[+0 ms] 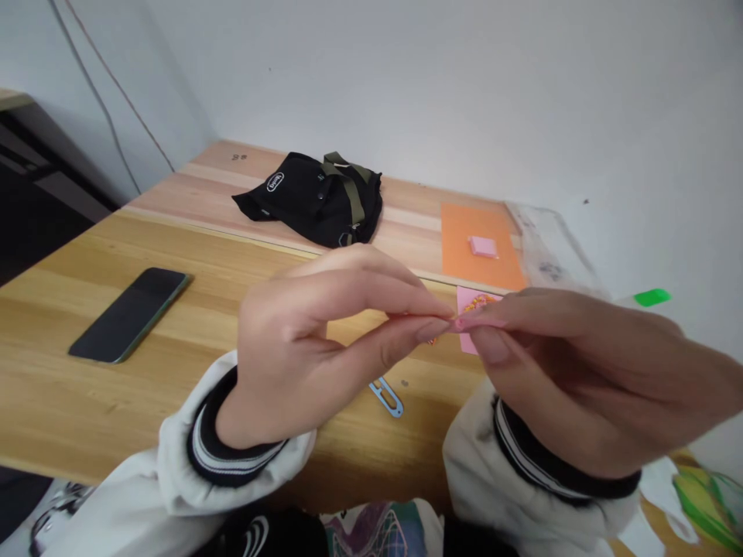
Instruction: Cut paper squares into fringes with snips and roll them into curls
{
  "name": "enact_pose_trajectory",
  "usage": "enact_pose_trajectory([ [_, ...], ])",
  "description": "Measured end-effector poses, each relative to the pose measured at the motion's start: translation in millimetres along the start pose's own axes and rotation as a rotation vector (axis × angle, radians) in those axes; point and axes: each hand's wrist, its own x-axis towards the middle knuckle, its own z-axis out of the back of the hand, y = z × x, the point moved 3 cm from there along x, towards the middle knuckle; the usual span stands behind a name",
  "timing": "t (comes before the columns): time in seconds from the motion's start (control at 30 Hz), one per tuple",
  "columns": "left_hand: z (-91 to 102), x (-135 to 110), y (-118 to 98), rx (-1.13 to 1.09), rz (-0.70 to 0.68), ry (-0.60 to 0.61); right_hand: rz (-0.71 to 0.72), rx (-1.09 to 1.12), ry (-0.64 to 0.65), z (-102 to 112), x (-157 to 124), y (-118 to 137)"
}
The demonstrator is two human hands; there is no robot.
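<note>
Held up over the table, my left hand (307,333) and my right hand (580,371) meet fingertip to fingertip. Between them is a small pink rolled piece (460,323), perhaps paper, pinched by thumb and forefinger on each side. Fingers cover most of it. Behind the fingertips lies a pink sheet (467,345) bearing orange and yellow bits (479,301), partly hidden by my right hand. A light blue slotted tool (388,398), whose upper end my left hand hides, rests on the wooden table below.
A black phone (131,315) lies at the left of the table (232,271). Toward the wall are a black bag (307,197) and an orange sheet (458,240) with a pink block (483,247) on it. Clear plastic packaging (551,247) sits at the back right.
</note>
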Motion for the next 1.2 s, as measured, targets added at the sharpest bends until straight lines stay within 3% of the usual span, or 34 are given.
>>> enact_pose_trajectory([
  [0.37, 1.3, -1, -3, 0.001, -0.012, -0.001, 0.076, 0.010, 0.102, 5, 4, -2],
  [1.07, 2.1, 3, -7, -0.009, -0.024, 0.067, 0.046, -0.018, 0.122, 5, 10, 1],
  [1.2, 2.9, 3, -10, 0.053, 0.029, 0.102, 0.044, -0.036, 0.126, 5, 9, 2],
])
